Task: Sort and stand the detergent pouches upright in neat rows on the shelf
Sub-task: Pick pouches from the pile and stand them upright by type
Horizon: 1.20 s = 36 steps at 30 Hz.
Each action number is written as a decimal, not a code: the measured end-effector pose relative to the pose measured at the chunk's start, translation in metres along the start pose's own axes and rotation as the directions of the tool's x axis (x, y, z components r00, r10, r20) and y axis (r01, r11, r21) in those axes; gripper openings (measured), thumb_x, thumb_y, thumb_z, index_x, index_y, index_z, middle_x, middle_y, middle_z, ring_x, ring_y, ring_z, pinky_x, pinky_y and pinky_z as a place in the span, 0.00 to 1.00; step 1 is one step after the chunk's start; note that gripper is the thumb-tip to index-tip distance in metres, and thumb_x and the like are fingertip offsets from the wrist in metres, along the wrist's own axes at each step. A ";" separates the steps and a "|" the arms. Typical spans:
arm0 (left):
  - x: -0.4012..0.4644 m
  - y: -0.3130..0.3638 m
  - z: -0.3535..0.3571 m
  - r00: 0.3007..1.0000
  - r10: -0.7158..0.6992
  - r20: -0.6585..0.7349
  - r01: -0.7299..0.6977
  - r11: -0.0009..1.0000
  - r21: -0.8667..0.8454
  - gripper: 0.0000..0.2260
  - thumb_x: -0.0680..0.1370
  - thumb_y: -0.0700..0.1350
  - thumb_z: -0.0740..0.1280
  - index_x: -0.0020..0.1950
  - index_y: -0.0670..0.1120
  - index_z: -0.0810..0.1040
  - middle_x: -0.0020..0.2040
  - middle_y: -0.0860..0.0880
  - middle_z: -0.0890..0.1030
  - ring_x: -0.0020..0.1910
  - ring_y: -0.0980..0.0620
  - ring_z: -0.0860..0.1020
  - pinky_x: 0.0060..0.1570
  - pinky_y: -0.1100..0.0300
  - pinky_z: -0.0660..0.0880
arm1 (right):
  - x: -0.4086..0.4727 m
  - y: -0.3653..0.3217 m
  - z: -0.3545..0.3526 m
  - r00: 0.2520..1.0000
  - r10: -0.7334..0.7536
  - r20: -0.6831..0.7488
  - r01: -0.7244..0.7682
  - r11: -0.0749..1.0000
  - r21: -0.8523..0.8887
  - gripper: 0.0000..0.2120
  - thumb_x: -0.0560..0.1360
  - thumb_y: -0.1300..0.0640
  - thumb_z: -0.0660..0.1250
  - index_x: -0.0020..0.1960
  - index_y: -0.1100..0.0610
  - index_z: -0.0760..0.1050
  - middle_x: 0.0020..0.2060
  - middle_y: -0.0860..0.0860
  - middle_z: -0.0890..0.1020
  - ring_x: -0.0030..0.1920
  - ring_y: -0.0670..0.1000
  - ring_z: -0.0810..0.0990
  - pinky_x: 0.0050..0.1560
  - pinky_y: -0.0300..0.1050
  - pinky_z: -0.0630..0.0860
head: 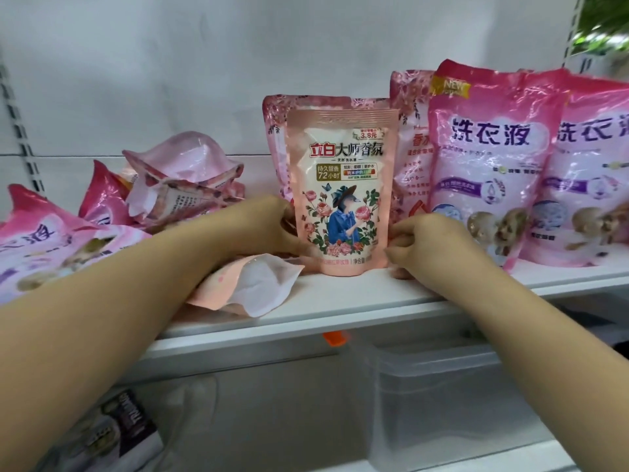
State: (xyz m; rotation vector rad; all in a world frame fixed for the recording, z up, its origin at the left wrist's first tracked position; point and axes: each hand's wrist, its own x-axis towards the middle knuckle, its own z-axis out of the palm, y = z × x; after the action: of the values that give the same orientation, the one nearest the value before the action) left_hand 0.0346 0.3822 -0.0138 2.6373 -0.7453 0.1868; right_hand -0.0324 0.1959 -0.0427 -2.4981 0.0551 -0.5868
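Observation:
A small peach-pink pouch [342, 192] with a rose picture stands upright near the front edge of the white shelf [340, 301]. My left hand [269, 226] grips its lower left side. My right hand [429, 243] pinches its lower right corner with curled fingers. Behind it stand two rose-patterned pouches [408, 137]. To the right, two large pink pouches [490, 158] stand upright side by side. A peach pouch [252, 287] lies flat under my left forearm.
A heap of fallen pink pouches [177, 178] lies at the back left, and a large pink pouch [41, 247] lies flat at the far left. Below the shelf sit a clear plastic bin [442, 386] and an orange tag [335, 337].

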 end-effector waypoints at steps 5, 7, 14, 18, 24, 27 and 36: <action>-0.035 0.014 -0.034 0.989 0.006 -0.149 -0.041 0.973 -0.227 0.24 0.57 0.66 0.65 0.47 0.55 0.81 0.43 0.58 0.82 0.43 0.57 0.79 0.50 0.63 0.73 | -0.020 -0.023 -0.023 0.992 -0.105 -0.074 0.103 0.994 -0.030 0.14 0.74 0.51 0.66 0.57 0.55 0.77 0.43 0.46 0.78 0.46 0.50 0.80 0.54 0.49 0.77; -0.054 0.014 -0.048 0.961 0.015 -0.278 -0.056 0.988 -0.141 0.27 0.58 0.67 0.61 0.52 0.57 0.79 0.48 0.61 0.80 0.47 0.63 0.78 0.49 0.67 0.70 | -0.025 -0.036 -0.027 0.986 -0.161 -0.041 0.161 0.987 0.007 0.13 0.73 0.48 0.65 0.54 0.53 0.79 0.40 0.45 0.79 0.44 0.48 0.79 0.51 0.46 0.77; -0.099 -0.035 -0.077 0.821 -0.143 -0.553 0.231 0.969 0.092 0.25 0.70 0.63 0.59 0.63 0.53 0.75 0.62 0.53 0.76 0.61 0.51 0.73 0.49 0.61 0.62 | 0.004 -0.110 -0.003 0.927 -0.365 0.085 0.349 0.923 0.159 0.19 0.73 0.44 0.64 0.46 0.61 0.81 0.42 0.58 0.83 0.44 0.57 0.82 0.50 0.53 0.78; -0.125 -0.057 -0.056 0.839 -0.190 -0.509 0.304 0.941 0.149 0.30 0.70 0.66 0.56 0.69 0.54 0.68 0.68 0.53 0.71 0.65 0.53 0.68 0.56 0.60 0.63 | 0.027 -0.166 0.009 0.871 -0.488 0.052 0.475 0.866 0.157 0.25 0.74 0.43 0.64 0.56 0.66 0.77 0.49 0.62 0.82 0.40 0.56 0.78 0.40 0.44 0.72; -0.158 -0.091 -0.013 0.862 -0.219 -0.457 0.340 0.919 0.202 0.49 0.56 0.79 0.35 0.72 0.60 0.58 0.71 0.59 0.64 0.70 0.57 0.61 0.68 0.59 0.59 | 0.067 -0.215 0.038 0.878 -0.464 0.120 0.462 0.886 0.042 0.36 0.72 0.38 0.63 0.69 0.61 0.63 0.66 0.56 0.71 0.59 0.55 0.72 0.53 0.45 0.68; -0.159 -0.098 -0.001 0.834 -0.182 -0.521 0.325 0.925 0.196 0.38 0.64 0.70 0.34 0.73 0.64 0.52 0.73 0.63 0.58 0.71 0.60 0.56 0.67 0.63 0.55 | 0.075 -0.216 0.051 0.920 -0.290 0.263 0.325 0.940 -0.103 0.33 0.73 0.38 0.62 0.68 0.60 0.65 0.66 0.57 0.71 0.63 0.57 0.71 0.53 0.46 0.66; -0.157 -0.106 0.003 0.811 -0.163 -0.562 0.315 0.931 0.185 0.39 0.63 0.67 0.27 0.73 0.63 0.49 0.74 0.63 0.55 0.72 0.60 0.53 0.68 0.62 0.52 | 0.081 -0.199 0.073 0.954 -0.300 0.005 0.299 0.952 0.064 0.12 0.76 0.60 0.62 0.55 0.62 0.80 0.54 0.56 0.82 0.40 0.52 0.77 0.35 0.41 0.72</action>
State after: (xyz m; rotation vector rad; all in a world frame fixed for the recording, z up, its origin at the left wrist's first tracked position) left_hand -0.0426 0.5377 -0.0880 2.6821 -0.1947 0.9761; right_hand 0.0543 0.3872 0.0425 -2.4655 -0.3495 -0.6805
